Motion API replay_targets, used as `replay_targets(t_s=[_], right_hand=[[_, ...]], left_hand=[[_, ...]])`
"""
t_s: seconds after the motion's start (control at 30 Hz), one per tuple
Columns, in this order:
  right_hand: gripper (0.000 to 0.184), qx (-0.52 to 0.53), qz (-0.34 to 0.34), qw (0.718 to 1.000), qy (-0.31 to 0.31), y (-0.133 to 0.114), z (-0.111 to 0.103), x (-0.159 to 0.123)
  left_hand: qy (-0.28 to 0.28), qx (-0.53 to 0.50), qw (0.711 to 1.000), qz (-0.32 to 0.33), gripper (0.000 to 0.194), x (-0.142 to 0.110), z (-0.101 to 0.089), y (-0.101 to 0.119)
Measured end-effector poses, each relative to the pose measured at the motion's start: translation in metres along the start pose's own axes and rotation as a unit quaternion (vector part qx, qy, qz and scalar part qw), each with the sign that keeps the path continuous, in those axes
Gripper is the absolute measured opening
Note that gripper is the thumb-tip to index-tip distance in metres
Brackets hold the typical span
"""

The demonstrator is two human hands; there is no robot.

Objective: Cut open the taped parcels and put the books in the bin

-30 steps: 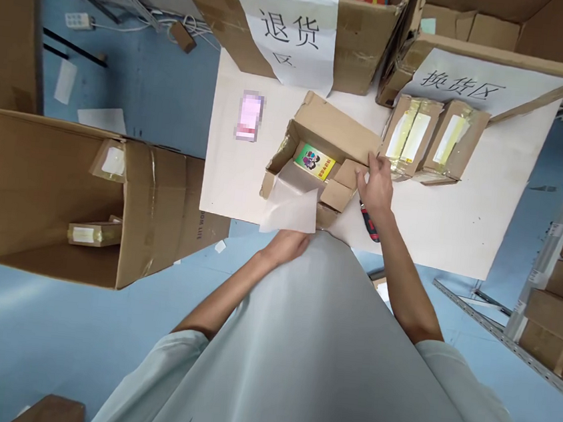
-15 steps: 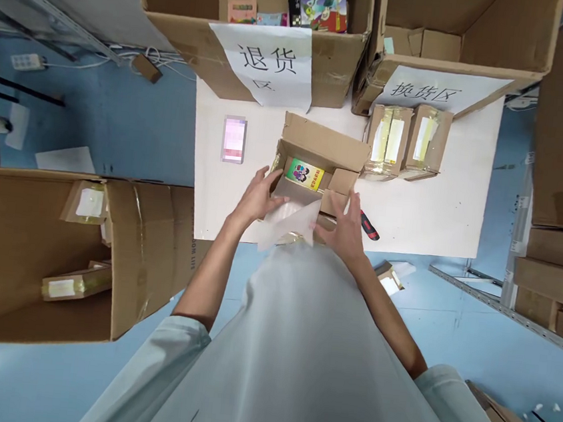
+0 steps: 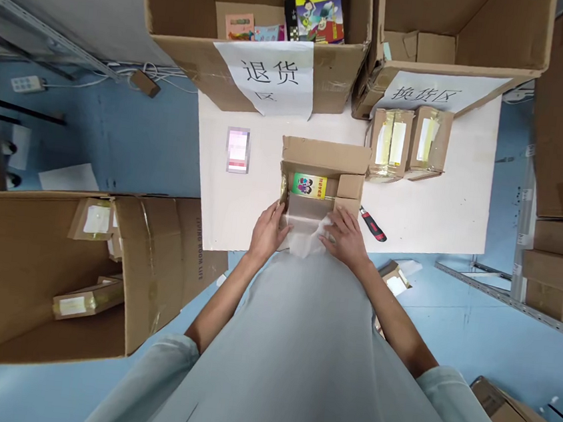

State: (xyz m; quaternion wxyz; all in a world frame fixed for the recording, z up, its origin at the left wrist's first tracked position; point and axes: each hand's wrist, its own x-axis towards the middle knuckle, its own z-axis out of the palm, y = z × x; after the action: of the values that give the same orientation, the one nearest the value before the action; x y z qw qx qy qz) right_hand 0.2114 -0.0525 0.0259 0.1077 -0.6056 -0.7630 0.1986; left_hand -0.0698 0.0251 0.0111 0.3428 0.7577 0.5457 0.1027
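A white table [image 3: 426, 216] is bearing an open carton [image 3: 325, 154] in the head view, a green-and-yellow packet [image 3: 309, 186] lying inside. The left hand [image 3: 266, 233] is touching the carton's near-left corner, grip unclear; the right hand [image 3: 347, 241] is pinching a translucent sheet [image 3: 304, 232].

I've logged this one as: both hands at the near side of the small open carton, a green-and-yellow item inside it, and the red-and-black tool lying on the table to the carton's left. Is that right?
Not quite: the head view shows the red-and-black tool on the table to the right of the small open carton, not its left.
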Motion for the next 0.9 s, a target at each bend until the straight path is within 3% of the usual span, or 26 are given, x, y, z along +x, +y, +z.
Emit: replay_targets(t_s=[0.1,0.2,0.33,0.43,0.53,0.7,0.9], right_hand=[[0.02,0.004,0.011,1.0,-0.019,0.003,0.001,0.003],[0.026,0.017,0.025,0.999,-0.032,0.003,0.005,0.008],[0.035,0.047,0.039,0.998,-0.034,0.0,0.007,0.016],[0.039,0.046,0.027,0.998,-0.042,0.0,0.006,0.021],[0.038,0.017,0.006,0.999,-0.051,0.002,0.004,0.025],[0.035,-0.012,-0.021,0.997,-0.068,0.004,0.004,0.03],[0.035,-0.006,-0.048,0.996,-0.07,0.011,0.001,0.037]], left_hand=[[0.024,0.008,1.0,0.012,0.067,-0.006,-0.006,0.02],[0.041,0.025,0.998,0.041,0.055,0.012,-0.012,0.042],[-0.098,0.089,0.988,0.08,0.043,0.077,0.0,0.066],[-0.229,0.214,0.946,0.078,0.046,0.127,0.026,0.076],[-0.277,0.237,0.928,0.074,0.051,0.159,0.054,0.079],[-0.301,0.243,0.919,0.08,0.052,0.172,0.079,0.074],[-0.306,0.253,0.916,0.062,0.047,0.174,0.076,0.078]])
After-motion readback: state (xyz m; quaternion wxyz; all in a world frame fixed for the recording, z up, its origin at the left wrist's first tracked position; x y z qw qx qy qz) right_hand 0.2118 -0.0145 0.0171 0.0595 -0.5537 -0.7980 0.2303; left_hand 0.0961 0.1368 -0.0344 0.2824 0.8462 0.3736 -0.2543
